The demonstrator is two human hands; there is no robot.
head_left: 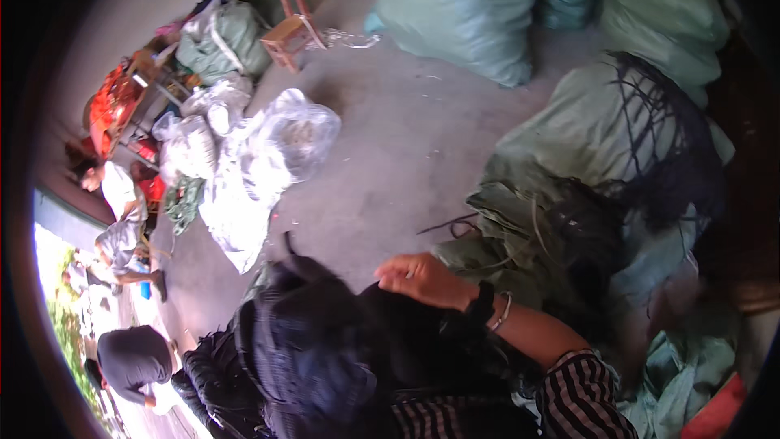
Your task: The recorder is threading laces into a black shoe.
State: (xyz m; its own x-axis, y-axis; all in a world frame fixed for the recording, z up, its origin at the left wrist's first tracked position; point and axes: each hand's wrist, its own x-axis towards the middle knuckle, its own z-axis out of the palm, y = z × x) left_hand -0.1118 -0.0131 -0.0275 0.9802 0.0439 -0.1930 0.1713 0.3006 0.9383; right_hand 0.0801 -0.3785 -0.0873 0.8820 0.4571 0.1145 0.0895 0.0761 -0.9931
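- My dark, wrinkled cloth bundle sits left of the olive tarpaulin heap and nearer me, its long axis running away from me, a curved strap sticking out at the far end.
- My right hand, beside the heap, points left, fingers curled; I cannot tell whether they clamp anything. My left hand is hidden.
- Beyond the heap: a bulging, glossy green sack.
- Well left of it: crinkled clear plastic sheeting.

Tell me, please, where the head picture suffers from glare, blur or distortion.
Head view: glare bleaches the plastic sheeting and the opening at left; head view: the dark bundle looks soft; head view: the scene bends toward a black, rounded border.
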